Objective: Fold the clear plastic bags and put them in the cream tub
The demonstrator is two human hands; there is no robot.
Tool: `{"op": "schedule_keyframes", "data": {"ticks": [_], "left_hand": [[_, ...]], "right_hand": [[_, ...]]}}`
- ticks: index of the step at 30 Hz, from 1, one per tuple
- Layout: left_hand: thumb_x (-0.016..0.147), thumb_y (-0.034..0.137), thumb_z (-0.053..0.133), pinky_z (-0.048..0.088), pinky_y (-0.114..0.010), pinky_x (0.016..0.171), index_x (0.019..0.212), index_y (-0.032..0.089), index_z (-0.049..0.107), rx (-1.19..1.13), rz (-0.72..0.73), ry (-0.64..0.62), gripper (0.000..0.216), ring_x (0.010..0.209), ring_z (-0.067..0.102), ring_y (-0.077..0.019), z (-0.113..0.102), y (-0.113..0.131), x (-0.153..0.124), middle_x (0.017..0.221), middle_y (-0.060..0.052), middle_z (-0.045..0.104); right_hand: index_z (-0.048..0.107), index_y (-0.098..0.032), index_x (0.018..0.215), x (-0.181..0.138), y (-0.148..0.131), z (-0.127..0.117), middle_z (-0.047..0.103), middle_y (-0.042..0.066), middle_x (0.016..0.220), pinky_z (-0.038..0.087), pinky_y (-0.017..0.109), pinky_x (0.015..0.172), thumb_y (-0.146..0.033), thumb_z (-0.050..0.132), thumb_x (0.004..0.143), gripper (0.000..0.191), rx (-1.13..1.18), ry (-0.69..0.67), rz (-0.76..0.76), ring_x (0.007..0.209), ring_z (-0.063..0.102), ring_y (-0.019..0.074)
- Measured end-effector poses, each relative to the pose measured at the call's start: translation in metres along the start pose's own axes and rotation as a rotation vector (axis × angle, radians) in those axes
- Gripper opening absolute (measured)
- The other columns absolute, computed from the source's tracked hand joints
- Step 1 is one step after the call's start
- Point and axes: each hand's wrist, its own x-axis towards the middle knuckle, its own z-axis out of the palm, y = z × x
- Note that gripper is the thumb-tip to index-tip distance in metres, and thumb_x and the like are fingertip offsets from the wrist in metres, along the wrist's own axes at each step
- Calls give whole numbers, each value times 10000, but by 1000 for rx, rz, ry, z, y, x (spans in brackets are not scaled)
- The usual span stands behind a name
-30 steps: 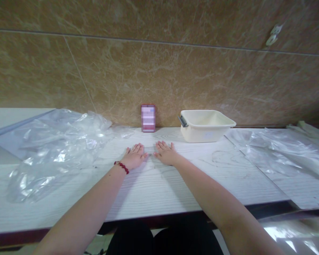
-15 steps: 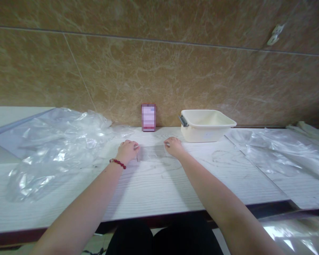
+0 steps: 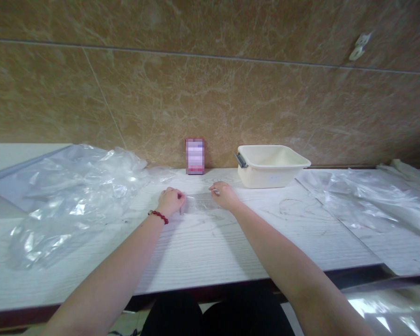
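Pinching with the left hand [image 3: 172,201] at centre frame, apparently on the left end of a clear film [image 3: 198,203]; curving the right hand [image 3: 224,195] loosely by the other end, hard to tell whether gripping. Stretched between both, on or just above the desk [image 3: 210,252], impossible to say which. Best to pinch evenly, pull gently, avoid twisting, and stay off the cream tub [image 3: 261,177], right of centre.

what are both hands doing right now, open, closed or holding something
Left hand: fingers closed at the clear plastic; whether it holds it cannot be told.
Right hand: fingers curled beside the plastic; grip cannot be told.
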Motion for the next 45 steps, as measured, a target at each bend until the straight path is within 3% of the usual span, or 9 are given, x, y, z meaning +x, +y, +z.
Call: {"op": "schedule_keyframes", "data": {"ticks": [8, 12, 16, 20, 26, 29, 34, 39, 45], "left_hand": [[793, 273, 323, 404, -271, 586, 891, 151, 458, -257, 185, 51, 206, 631, 528, -161, -12, 16, -10, 709, -42, 557], [803, 288, 339, 406, -250, 621, 925, 169, 411, -425, 327, 69, 186, 700, 538, -145, -19, 28, -18, 791, -39, 556], [793, 303, 377, 408, -244, 642, 936, 170, 407, -533, 369, 72, 197, 741, 542, -140, -24, 34, -23, 842, -48, 557], [747, 326, 466, 419, -233, 584, 1025, 168, 369, -734, 304, 42, 334, 640, 548, -115, -22, 34, -24, 827, -41, 560], [632, 292, 609, 455, -271, 632, 1094, 185, 328, -1087, 125, -91, 551, 679, 570, -122, -15, 38, -23, 824, -31, 572], [638, 266, 608, 471, -275, 604, 1089, 196, 334, -1272, -1, -98, 532, 618, 562, -103, -17, 39, -21, 730, 11, 564], [646, 195, 613, 465, -229, 584, 995, 193, 419, -1545, -231, -65, 399, 643, 571, -94, -23, 41, -19, 734, 14, 574], [647, 168, 623, 469, -242, 621, 835, 136, 500, -1658, -205, -377, 227, 710, 584, -122, -23, 49, -26, 815, -50, 612], [680, 179, 589, 463, -221, 586, 826, 129, 544, -1637, -215, -341, 161, 647, 584, -113, -15, 50, -25, 741, -34, 628]], "right_hand": [[525, -169, 997, -3, -11, -5, 545, 57, 1004, 312, 274, 871, -263, 410, 784, 260, 91, -11, -64, 977, 457, 128], [494, -158, 1052, -5, -21, -8, 538, 66, 1030, 300, 275, 871, -314, 423, 783, 319, 113, -61, -162, 994, 446, 137], [542, -153, 956, -7, -29, -14, 578, 49, 878, 347, 237, 751, -331, 441, 772, 275, 133, -126, -192, 817, 499, 119], [568, -151, 772, -6, -31, -16, 549, 6, 679, 329, 188, 588, -317, 432, 772, 215, 166, -118, -158, 626, 459, 81], [517, -169, 744, -5, -31, -13, 465, -43, 525, 288, 171, 481, -380, 400, 772, 243, 277, -20, 56, 471, 401, 61], [495, -180, 778, -5, -33, -13, 453, -56, 491, 271, 173, 450, -402, 362, 785, 258, 333, -56, 140, 424, 393, 62], [494, -183, 751, -5, -35, -14, 405, -61, 478, 250, 177, 447, -383, 377, 776, 233, 305, -41, 136, 459, 376, 73], [486, -182, 749, -5, -34, -12, 375, -63, 472, 241, 180, 442, -381, 354, 788, 242, 317, 36, 173, 450, 353, 71], [507, -176, 760, -4, -29, -8, 434, -49, 513, 268, 161, 411, -403, 408, 760, 248, 449, -67, 224, 446, 382, 57]]}}
